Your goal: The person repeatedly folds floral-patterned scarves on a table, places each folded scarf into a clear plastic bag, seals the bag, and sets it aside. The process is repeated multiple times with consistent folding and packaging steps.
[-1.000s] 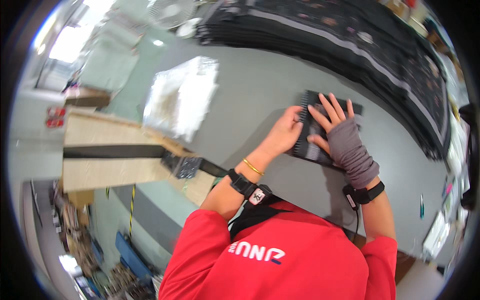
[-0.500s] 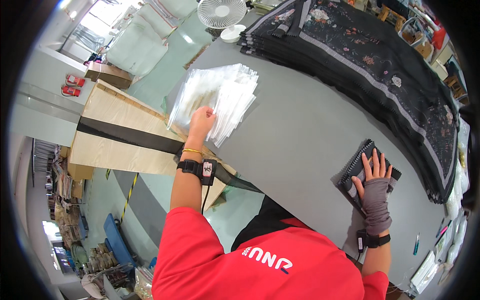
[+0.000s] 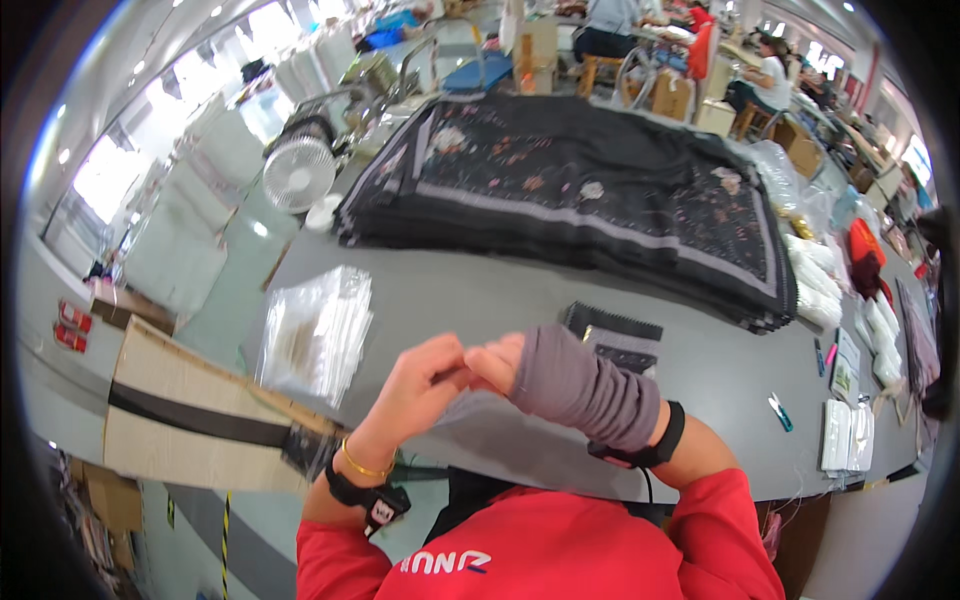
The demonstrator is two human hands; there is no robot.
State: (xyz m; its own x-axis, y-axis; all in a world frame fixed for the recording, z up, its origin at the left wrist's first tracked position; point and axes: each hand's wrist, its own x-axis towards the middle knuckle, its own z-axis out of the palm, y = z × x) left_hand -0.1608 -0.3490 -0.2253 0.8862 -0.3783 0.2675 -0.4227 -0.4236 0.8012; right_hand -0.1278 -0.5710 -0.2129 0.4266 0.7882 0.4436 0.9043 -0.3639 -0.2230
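Observation:
My left hand (image 3: 418, 388) and my right hand (image 3: 497, 363) meet over the near edge of the grey table, fingers pinched together. Between and below them hangs what looks like a clear plastic bag (image 3: 465, 408), faint against the grey. A grey knitted sleeve covers my right wrist and part of that hand. Just beyond it lies a folded black patterned cloth (image 3: 620, 332) with a zigzag edge, partly hidden by my forearm. Left of my hands a stack of clear plastic bags (image 3: 318, 335) is fanned out on the table.
A thick pile of black floral scarves (image 3: 560, 190) covers the far side of the grey table (image 3: 440, 285). A white fan (image 3: 299, 174) stands at the far left. Small snips (image 3: 780, 412) and white packets (image 3: 847, 437) lie at right. Several people work in the background.
My left hand has left the bag stack and come rightward. My right hand has lifted off the folded cloth and moved left to meet it. The view has turned upward.

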